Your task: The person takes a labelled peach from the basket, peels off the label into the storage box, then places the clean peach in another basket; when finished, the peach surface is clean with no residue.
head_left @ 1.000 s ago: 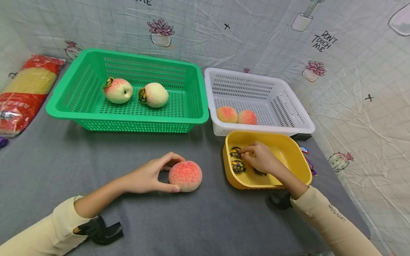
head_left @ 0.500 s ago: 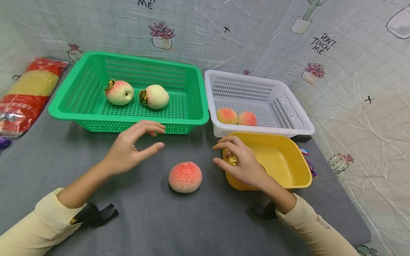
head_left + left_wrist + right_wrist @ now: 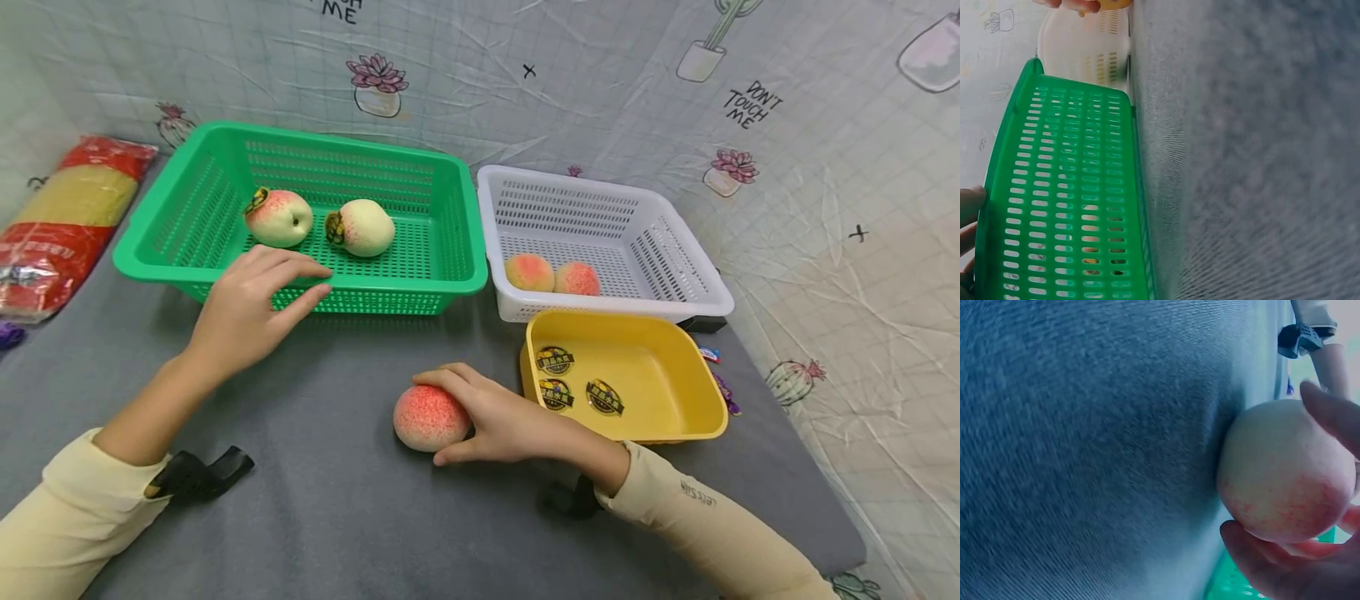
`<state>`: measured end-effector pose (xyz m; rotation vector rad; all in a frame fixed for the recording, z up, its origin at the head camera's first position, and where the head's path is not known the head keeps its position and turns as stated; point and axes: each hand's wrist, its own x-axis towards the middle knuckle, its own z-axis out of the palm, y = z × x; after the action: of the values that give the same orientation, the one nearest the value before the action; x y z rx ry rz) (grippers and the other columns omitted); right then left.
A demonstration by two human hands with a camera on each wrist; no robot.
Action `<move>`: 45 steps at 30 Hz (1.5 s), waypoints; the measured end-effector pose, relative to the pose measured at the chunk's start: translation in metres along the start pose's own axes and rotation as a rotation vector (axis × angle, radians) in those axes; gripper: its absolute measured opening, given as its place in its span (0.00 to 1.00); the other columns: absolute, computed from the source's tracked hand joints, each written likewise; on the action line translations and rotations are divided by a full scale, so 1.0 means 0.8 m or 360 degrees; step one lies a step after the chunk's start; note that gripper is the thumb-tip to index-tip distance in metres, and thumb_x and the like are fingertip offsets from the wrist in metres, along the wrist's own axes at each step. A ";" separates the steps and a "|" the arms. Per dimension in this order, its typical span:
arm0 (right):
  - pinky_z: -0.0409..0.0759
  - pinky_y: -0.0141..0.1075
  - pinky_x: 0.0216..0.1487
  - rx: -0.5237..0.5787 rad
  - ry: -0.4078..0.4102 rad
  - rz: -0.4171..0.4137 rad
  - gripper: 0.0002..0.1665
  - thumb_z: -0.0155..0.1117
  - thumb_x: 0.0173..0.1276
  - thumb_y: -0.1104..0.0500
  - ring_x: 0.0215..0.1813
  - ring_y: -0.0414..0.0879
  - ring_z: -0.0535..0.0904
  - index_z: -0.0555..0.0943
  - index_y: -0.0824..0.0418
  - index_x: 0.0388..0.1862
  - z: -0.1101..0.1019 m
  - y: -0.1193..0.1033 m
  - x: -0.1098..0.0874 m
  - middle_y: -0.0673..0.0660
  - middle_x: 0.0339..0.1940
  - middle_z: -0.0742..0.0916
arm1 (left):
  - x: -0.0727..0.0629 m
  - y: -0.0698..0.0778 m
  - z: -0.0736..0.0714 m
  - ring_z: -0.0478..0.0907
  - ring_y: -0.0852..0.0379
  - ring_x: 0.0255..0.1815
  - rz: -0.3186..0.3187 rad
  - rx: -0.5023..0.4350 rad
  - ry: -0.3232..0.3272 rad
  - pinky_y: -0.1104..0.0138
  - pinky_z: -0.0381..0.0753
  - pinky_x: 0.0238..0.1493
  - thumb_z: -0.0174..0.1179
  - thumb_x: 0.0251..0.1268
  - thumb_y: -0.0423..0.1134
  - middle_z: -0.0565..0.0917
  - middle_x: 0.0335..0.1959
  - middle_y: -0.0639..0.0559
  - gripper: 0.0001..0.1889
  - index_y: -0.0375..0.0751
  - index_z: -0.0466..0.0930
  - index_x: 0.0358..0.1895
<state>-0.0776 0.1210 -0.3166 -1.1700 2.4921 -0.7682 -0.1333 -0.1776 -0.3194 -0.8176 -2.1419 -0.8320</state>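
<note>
A pink-red peach (image 3: pixel 431 418) lies on the grey cloth in front of the baskets. My right hand (image 3: pixel 498 417) grips it from the right, thumb at the near side and fingers over the far side. The right wrist view shows the peach (image 3: pixel 1285 472) between thumb and fingers, its pale underside by the cloth. My left hand (image 3: pixel 243 308) hovers at the front rim of the green basket (image 3: pixel 300 279), its fingers loosely bent and holding nothing. Inside that basket are two pale peaches (image 3: pixel 279 218), each with a dark and gold label.
Right of the green basket stands a white basket (image 3: pixel 607 302) with two peaches (image 3: pixel 531 272). A yellow bin (image 3: pixel 682 392) before it holds several round black-and-gold stickers (image 3: pixel 555 361). A red and yellow bag (image 3: pixel 82 200) lies at the far left. A printed cloth (image 3: pixel 600 100) hangs behind.
My left hand has let go of the peach and moved back left to the green basket's rim. My right hand has left the yellow bin and taken hold of the peach.
</note>
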 end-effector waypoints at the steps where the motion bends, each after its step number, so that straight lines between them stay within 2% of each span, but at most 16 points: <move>1: 0.72 0.36 0.56 0.0008 0.0008 0.0009 0.47 0.78 0.51 0.53 0.59 0.44 0.69 0.65 0.58 0.67 0.001 0.000 0.001 0.55 0.59 0.72 | 0.000 0.000 0.000 0.74 0.46 0.41 -0.0002 0.0006 -0.0010 0.56 0.68 0.43 0.59 0.67 0.48 0.83 0.37 0.44 0.17 0.35 0.84 0.39; 3: 0.74 0.36 0.53 0.0033 0.0030 0.0026 0.44 0.78 0.50 0.54 0.55 0.43 0.71 0.67 0.57 0.65 0.002 0.001 0.001 0.54 0.57 0.73 | 0.000 0.002 0.000 0.74 0.47 0.41 -0.0033 0.0014 -0.0017 0.56 0.69 0.42 0.60 0.66 0.48 0.84 0.36 0.44 0.16 0.36 0.85 0.40; 5: 0.75 0.35 0.50 0.0056 0.0049 0.0036 0.43 0.78 0.49 0.54 0.54 0.42 0.72 0.68 0.55 0.64 0.004 0.001 0.001 0.53 0.55 0.74 | 0.000 0.003 -0.001 0.74 0.48 0.41 -0.0068 0.0016 -0.0018 0.56 0.69 0.43 0.67 0.59 0.38 0.84 0.36 0.45 0.09 0.37 0.85 0.40; 7: 0.75 0.35 0.49 0.0088 0.0064 0.0034 0.43 0.78 0.48 0.54 0.53 0.41 0.72 0.69 0.54 0.63 0.003 0.000 -0.002 0.51 0.54 0.74 | 0.000 0.004 -0.001 0.74 0.48 0.41 -0.0087 0.0019 -0.0015 0.56 0.69 0.42 0.71 0.48 0.28 0.84 0.36 0.45 0.13 0.37 0.85 0.40; 9: 0.75 0.35 0.49 0.0119 0.0087 0.0024 0.42 0.78 0.48 0.54 0.52 0.39 0.72 0.70 0.53 0.62 -0.002 -0.004 -0.007 0.49 0.54 0.75 | -0.001 0.004 0.000 0.74 0.49 0.40 -0.0093 0.0024 -0.0016 0.56 0.69 0.42 0.71 0.46 0.27 0.84 0.36 0.46 0.14 0.37 0.85 0.40; 12: 0.75 0.35 0.50 0.0161 0.0155 -0.0017 0.42 0.79 0.47 0.54 0.52 0.38 0.72 0.71 0.53 0.62 -0.024 -0.014 -0.018 0.45 0.54 0.76 | -0.002 0.003 0.000 0.74 0.49 0.41 -0.0095 0.0025 -0.0018 0.57 0.69 0.42 0.71 0.46 0.27 0.84 0.36 0.46 0.14 0.38 0.85 0.40; 16: 0.75 0.39 0.52 0.0225 0.0337 0.0002 0.43 0.80 0.46 0.56 0.53 0.40 0.73 0.71 0.55 0.63 -0.075 -0.019 -0.034 0.45 0.56 0.76 | -0.001 0.003 0.000 0.74 0.49 0.40 -0.0121 0.0038 -0.0011 0.57 0.69 0.40 0.71 0.47 0.28 0.84 0.36 0.46 0.13 0.38 0.85 0.39; 18: 0.74 0.41 0.53 0.0226 0.0456 0.0058 0.45 0.80 0.46 0.59 0.54 0.43 0.73 0.70 0.56 0.64 -0.103 -0.011 -0.041 0.47 0.58 0.75 | -0.001 0.004 -0.001 0.74 0.49 0.40 -0.0133 0.0046 -0.0007 0.57 0.69 0.40 0.72 0.46 0.28 0.84 0.36 0.46 0.13 0.38 0.85 0.39; 21: 0.75 0.40 0.52 0.0175 0.0637 0.0192 0.45 0.79 0.47 0.63 0.54 0.47 0.73 0.69 0.59 0.65 -0.145 0.015 -0.047 0.53 0.61 0.73 | -0.001 0.005 -0.001 0.74 0.49 0.40 -0.0136 0.0053 -0.0007 0.56 0.69 0.40 0.71 0.46 0.28 0.84 0.35 0.46 0.13 0.38 0.85 0.39; 23: 0.75 0.37 0.51 0.0131 0.0714 0.0347 0.45 0.78 0.49 0.64 0.53 0.49 0.73 0.67 0.60 0.66 -0.170 0.040 -0.052 0.55 0.61 0.73 | -0.001 0.005 -0.001 0.74 0.49 0.39 -0.0134 0.0055 -0.0011 0.56 0.69 0.40 0.71 0.46 0.28 0.84 0.35 0.46 0.13 0.38 0.85 0.39; 26: 0.75 0.32 0.47 0.0096 0.0763 0.0598 0.45 0.76 0.52 0.62 0.51 0.51 0.73 0.64 0.59 0.67 -0.201 0.084 -0.060 0.57 0.60 0.73 | -0.001 0.005 0.000 0.74 0.49 0.39 -0.0138 0.0060 -0.0016 0.56 0.69 0.40 0.71 0.46 0.28 0.84 0.35 0.46 0.14 0.39 0.85 0.39; 29: 0.74 0.35 0.47 0.0072 0.0728 0.0819 0.45 0.75 0.55 0.58 0.51 0.53 0.72 0.61 0.58 0.69 -0.222 0.128 -0.071 0.60 0.59 0.72 | -0.001 0.005 0.001 0.74 0.49 0.39 -0.0139 0.0067 -0.0021 0.56 0.69 0.40 0.72 0.46 0.29 0.84 0.35 0.47 0.14 0.40 0.85 0.39; 34: 0.72 0.44 0.50 0.0037 0.0552 0.1039 0.46 0.74 0.56 0.55 0.50 0.56 0.70 0.59 0.61 0.68 -0.233 0.182 -0.087 0.65 0.56 0.73 | -0.001 0.005 0.002 0.74 0.50 0.40 -0.0126 0.0064 -0.0027 0.56 0.69 0.41 0.71 0.47 0.29 0.84 0.36 0.48 0.13 0.40 0.84 0.39; 37: 0.70 0.47 0.52 -0.0024 0.0398 0.1042 0.43 0.72 0.56 0.57 0.50 0.57 0.70 0.60 0.64 0.66 -0.233 0.203 -0.088 0.66 0.54 0.74 | -0.001 0.006 0.002 0.74 0.50 0.39 -0.0131 0.0067 -0.0025 0.56 0.69 0.41 0.71 0.48 0.30 0.84 0.36 0.48 0.13 0.40 0.84 0.39; 40: 0.71 0.47 0.51 -0.0102 0.0251 0.0989 0.39 0.71 0.58 0.57 0.48 0.58 0.71 0.62 0.65 0.63 -0.231 0.217 -0.085 0.68 0.51 0.75 | -0.001 0.006 0.002 0.74 0.50 0.39 -0.0140 0.0079 -0.0023 0.56 0.69 0.41 0.71 0.48 0.30 0.84 0.36 0.48 0.13 0.40 0.84 0.39; 45: 0.71 0.44 0.47 -0.0064 0.0094 0.0982 0.36 0.70 0.60 0.57 0.47 0.58 0.71 0.62 0.65 0.61 -0.233 0.225 -0.076 0.69 0.50 0.75 | -0.003 0.005 0.002 0.74 0.49 0.39 -0.0134 0.0096 -0.0026 0.56 0.69 0.41 0.71 0.49 0.30 0.84 0.36 0.48 0.13 0.40 0.84 0.40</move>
<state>-0.2371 0.3281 -0.2660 -0.3352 2.6936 -0.5792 -0.1295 -0.1750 -0.3206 -0.7096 -2.2177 -0.8017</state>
